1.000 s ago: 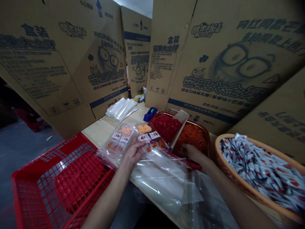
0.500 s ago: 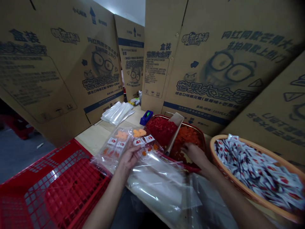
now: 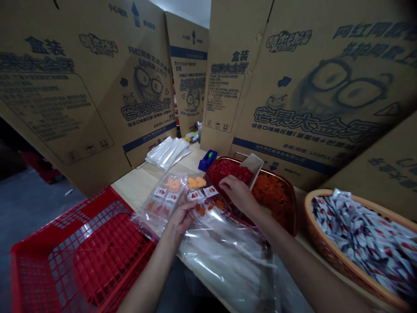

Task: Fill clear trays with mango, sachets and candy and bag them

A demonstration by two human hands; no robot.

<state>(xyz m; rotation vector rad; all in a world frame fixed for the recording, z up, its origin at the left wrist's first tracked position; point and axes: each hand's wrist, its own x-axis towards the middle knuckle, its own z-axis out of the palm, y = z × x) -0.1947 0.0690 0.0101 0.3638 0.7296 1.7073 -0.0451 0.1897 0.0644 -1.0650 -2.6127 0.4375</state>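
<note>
My left hand (image 3: pixel 181 217) is closed on the near edge of a clear plastic bag (image 3: pixel 211 216). In the bag's pockets lie orange and yellow candies (image 3: pixel 196 182), small white printed sachets (image 3: pixel 196 195) and small orange-red pieces (image 3: pixel 202 211). My right hand (image 3: pixel 237 191) hovers over the near side of a tray of dark red pieces (image 3: pixel 224 168), fingers pinched together; what is between them is hidden. Beside it, past a cardboard divider (image 3: pixel 253 166), are orange-red pieces (image 3: pixel 272 193). More clear bags (image 3: pixel 224 256) lie flat nearest me.
An orange basket (image 3: pixel 313 217) heaped with sachets (image 3: pixel 361 234) stands at the right. A red plastic crate (image 3: pixel 31 248) is at the left. Behind are a blue tape dispenser (image 3: pixel 207 160), a stack of clear bags (image 3: pixel 167 152) and tall cardboard boxes (image 3: pixel 224 95).
My right hand has lifted out of the orange-red pieces and moved left, across the divider, to the dark red side. My left hand keeps its hold on the bag. The view has shifted slightly.
</note>
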